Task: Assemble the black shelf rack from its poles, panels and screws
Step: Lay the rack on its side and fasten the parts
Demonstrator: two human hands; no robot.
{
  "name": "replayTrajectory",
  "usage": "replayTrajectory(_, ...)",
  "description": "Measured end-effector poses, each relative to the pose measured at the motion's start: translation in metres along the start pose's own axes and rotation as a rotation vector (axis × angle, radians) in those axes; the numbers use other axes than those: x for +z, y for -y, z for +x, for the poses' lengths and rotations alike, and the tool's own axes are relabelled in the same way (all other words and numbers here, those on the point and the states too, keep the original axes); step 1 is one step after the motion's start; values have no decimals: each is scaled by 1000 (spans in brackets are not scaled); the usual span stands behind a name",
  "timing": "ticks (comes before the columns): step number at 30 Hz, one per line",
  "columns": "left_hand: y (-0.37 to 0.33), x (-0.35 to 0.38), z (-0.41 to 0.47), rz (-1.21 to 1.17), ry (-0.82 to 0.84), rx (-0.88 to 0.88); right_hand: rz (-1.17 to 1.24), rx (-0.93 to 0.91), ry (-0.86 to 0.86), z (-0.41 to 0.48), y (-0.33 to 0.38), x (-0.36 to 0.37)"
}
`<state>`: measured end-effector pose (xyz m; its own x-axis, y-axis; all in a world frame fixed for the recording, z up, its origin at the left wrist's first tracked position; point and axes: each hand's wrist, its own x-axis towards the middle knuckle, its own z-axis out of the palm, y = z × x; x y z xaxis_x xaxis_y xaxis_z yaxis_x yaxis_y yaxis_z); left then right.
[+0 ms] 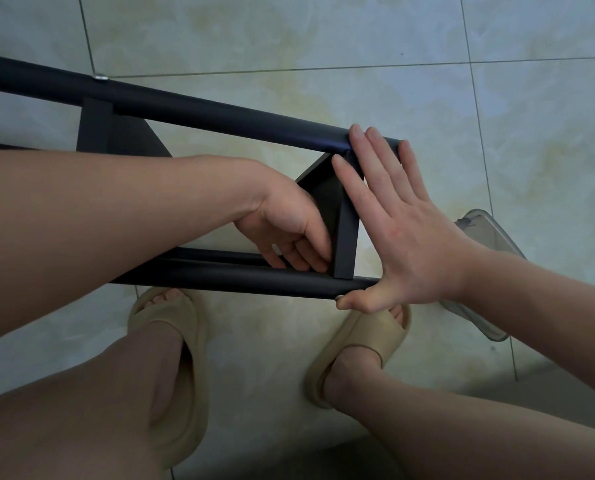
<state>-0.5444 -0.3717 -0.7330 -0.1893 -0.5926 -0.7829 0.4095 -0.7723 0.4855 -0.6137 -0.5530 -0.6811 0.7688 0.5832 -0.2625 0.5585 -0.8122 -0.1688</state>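
The black shelf rack lies on its side over the tiled floor. Its far pole (199, 110) runs from upper left to centre right, and its near pole (227, 277) runs just above my feet. A black end panel (346, 237) joins the two poles at the right end. My right hand (396, 223) lies flat and open against that panel, fingertips on the far pole, thumb under the near pole beside a small silver screw (338, 298). My left hand (289, 226) reaches between the poles with curled fingers at the panel's lower corner; what they pinch is hidden.
A second black panel (93, 124) crosses the rack at the left, under a silver screw head (100, 77) on the far pole. A clear plastic container (490, 271) lies on the floor to the right. My feet in beige slippers (171, 341) stand below the rack.
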Motion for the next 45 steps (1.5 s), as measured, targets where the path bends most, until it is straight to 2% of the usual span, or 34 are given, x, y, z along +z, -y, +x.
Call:
replayTrajectory(9,0,-2,-3,-20,49,9,4,0,1,0,0,0)
replayTrajectory(14,-1,1,2,-6,-28,-8,0,-1,3,0,0,0)
replayTrajectory(24,-1,0,-4,-44,62,5,-9,4,3,0,0,0)
replayTrajectory(29,-3,3,-2,1,-20,-8,-9,0,-4,0,2,0)
replayTrajectory(35,-3,5,-3,-17,-45,20,-7,1,-11,0,2,0)
replayTrajectory(45,5,11,-4,-39,-87,162,-5,6,-8,0,2,2)
